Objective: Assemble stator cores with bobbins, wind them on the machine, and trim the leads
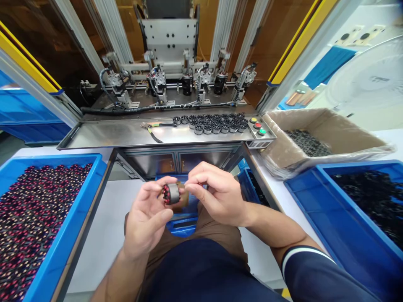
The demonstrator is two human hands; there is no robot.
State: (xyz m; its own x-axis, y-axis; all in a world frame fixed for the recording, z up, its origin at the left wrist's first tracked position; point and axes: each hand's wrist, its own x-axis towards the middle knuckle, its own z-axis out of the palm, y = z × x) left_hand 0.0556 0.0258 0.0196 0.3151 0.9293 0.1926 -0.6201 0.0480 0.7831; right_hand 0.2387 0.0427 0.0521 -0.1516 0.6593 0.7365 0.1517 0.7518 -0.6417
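Your left hand [147, 219] grips a wound stator [171, 193] above your lap, and your right hand [218, 197] pinches shut at its right end on something too small to identify. Judge this piece as mid-work. The blue bin [67, 228] at left is full, and black rings [217, 122] stand on the steel shelf [122, 134].

Steel shelf [103, 134]: left stretch bare. Pliers [147, 126] at its centre, black rings [217, 122] and push buttons [257, 126] crowd its right.

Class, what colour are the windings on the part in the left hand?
Red, on the grey stator in the left hand; head view.
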